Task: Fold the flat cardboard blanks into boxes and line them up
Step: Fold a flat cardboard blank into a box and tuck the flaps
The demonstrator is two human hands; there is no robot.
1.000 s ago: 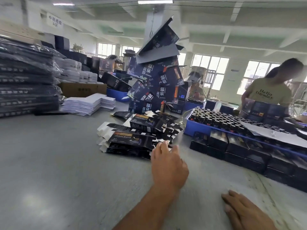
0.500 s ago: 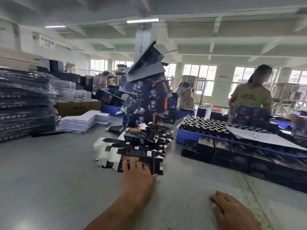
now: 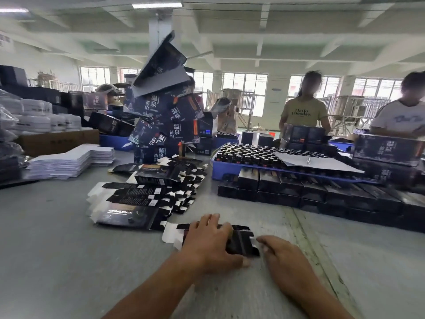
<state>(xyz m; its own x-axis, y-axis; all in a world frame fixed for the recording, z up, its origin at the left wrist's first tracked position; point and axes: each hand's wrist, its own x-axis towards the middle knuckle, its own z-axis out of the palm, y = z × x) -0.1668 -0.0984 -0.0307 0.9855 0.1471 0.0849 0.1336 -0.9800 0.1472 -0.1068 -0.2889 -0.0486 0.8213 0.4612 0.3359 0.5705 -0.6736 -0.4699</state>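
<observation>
Black cardboard blank (image 3: 241, 241) half hidden under left hand (image 3: 210, 242), its grip holding it, right hand (image 3: 284, 255) grip relaxed

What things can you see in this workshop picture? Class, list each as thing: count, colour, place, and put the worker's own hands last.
blank: one, black and white, flat on the table under the left hand
blank pile: many, black and white, fanned out beyond the hands
box row: many, black, lined up at right in front of the tray
tray: one, blue, behind the row, full of dark bottles
box tower: many, dark blue, centre back, leaning
white sheets: one stack, left
table: one, grey
people: two standing at far right, others farther back
left hand: on the blank, fingers curled over it
right hand: at the blank's right end, fingers straight
</observation>
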